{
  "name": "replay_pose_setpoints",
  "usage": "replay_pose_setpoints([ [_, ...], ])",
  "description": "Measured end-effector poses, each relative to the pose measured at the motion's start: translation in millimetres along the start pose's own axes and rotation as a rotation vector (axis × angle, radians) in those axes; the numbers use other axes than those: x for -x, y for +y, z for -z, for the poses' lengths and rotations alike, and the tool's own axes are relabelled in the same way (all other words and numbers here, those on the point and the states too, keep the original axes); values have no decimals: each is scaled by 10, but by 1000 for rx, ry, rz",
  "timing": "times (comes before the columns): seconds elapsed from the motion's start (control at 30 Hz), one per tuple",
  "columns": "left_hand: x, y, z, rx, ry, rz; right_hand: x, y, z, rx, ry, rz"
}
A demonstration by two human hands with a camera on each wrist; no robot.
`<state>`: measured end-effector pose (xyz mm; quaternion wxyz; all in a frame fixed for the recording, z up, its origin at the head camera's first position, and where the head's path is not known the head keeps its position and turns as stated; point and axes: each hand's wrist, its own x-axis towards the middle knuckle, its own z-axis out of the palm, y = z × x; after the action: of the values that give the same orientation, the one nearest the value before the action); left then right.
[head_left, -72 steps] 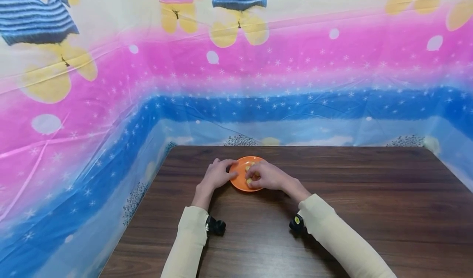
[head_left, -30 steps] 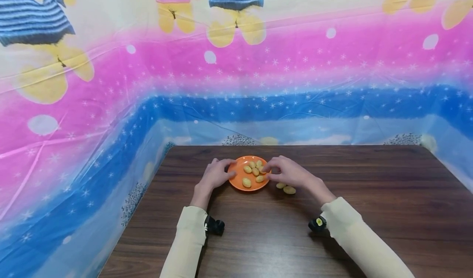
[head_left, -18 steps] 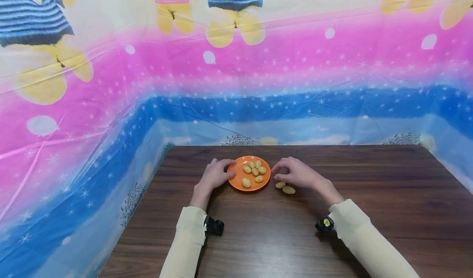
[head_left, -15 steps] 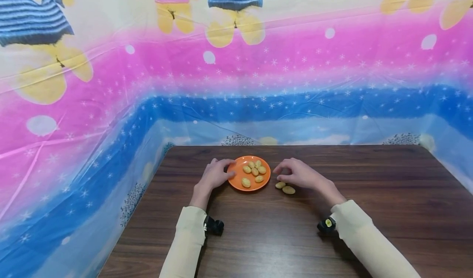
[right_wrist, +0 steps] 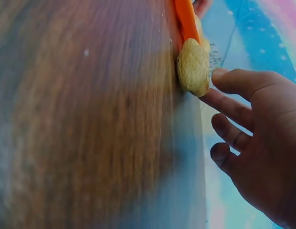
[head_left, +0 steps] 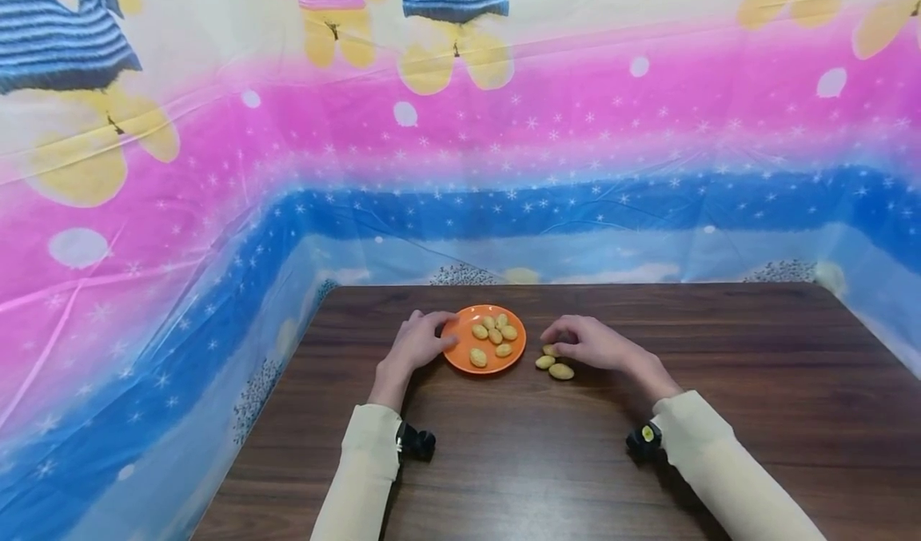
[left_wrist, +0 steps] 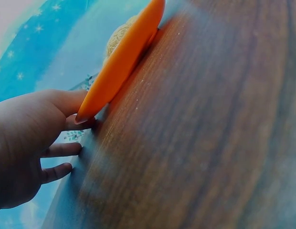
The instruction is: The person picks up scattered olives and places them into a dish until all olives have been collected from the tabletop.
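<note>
My left hand (head_left: 417,341) rests at the left rim of a small orange plate (head_left: 456,355), thumb and index finger spread against its edge. In the left wrist view its fingers are fairly straight, with their tips at the plate (left_wrist: 124,62). Several small yellowish potatoes (head_left: 496,336) lie on the plate. Right of the plate, my right hand (head_left: 593,343) hovers low over the table. Its thumb and index fingertips are around a potato (head_left: 549,350), partly hidden by them. In the right wrist view the thumb (right_wrist: 218,78) stands apart from the nearest potato (right_wrist: 194,67), the index fingertip right at its edge.
Two more potatoes, a small one (head_left: 544,362) and a longer one (head_left: 561,371), lie on the dark wooden table (head_left: 475,453) just in front of the right fingers. A printed cloth (head_left: 576,205) hangs behind the table and along its left side.
My right hand has drawn away from the plate toward the right, over the loose potatoes, uncovering the potatoes on the plate and beside it. My left hand stays at the plate's rim.
</note>
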<state>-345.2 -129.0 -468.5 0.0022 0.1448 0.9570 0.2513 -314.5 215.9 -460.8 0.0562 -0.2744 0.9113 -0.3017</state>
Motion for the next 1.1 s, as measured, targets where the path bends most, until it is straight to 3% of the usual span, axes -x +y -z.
replay_pose_setpoints([
  [0.27, 1, -6, 7, 6, -1, -9, 39, 42, -1, -1, -33, 26],
  [0.63, -8, -29, -2, 1, 0, -15, 20, -38, 5, 34, -2, 3],
  [1.1, -24, -27, -3, -10, -1, -11, -171, -259, 15, 19, 28, 53],
])
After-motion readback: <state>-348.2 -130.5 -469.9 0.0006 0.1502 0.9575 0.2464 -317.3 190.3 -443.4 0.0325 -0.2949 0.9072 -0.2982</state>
